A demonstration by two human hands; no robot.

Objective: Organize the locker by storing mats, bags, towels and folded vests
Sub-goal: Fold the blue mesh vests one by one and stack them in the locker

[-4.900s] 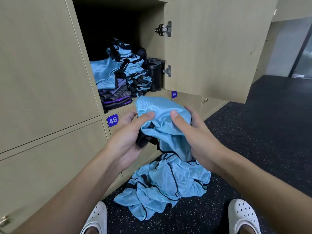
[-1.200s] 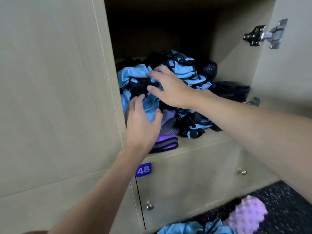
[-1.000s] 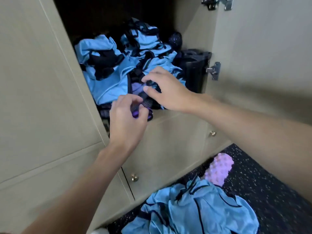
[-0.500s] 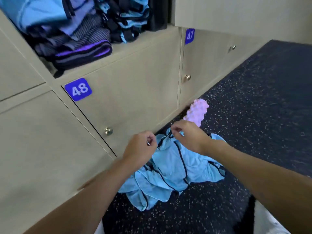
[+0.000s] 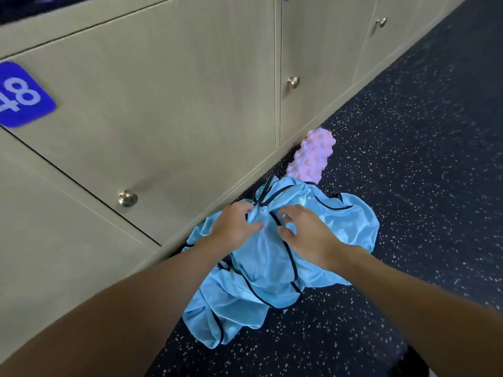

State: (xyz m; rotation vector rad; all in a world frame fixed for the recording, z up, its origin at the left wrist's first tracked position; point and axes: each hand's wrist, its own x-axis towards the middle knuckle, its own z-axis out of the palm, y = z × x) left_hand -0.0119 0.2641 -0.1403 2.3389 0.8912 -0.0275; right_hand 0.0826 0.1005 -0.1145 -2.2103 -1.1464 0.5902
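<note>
At the far left edge we see a blue number plate reading 48, part of it cut off by the frame. Above it, along the top edge, only a dark strip with a purple streak shows, too little for us to name. The locker door beside the plate is shut, with a round metal knob low on it.

Further right, our left hand reaches down to the light blue vests, which lie crumpled in one heap on the floor, tight against the foot of the lockers. Its fingers curl into a gathered bunch of cloth at the top of the heap, and their tips are hidden in the fabric. We cannot tell how many vests the heap holds, since the black-trimmed folds run into each other.

Our right hand is just beside the left, the two apart with the bunched cloth between them. Its fingers are spread and loosely bent over the fabric, with nothing clamped between them that we can see.

Behind the heap, a pink knobbly roller lies on the dark speckled floor, its near end covered by the vests.
</note>
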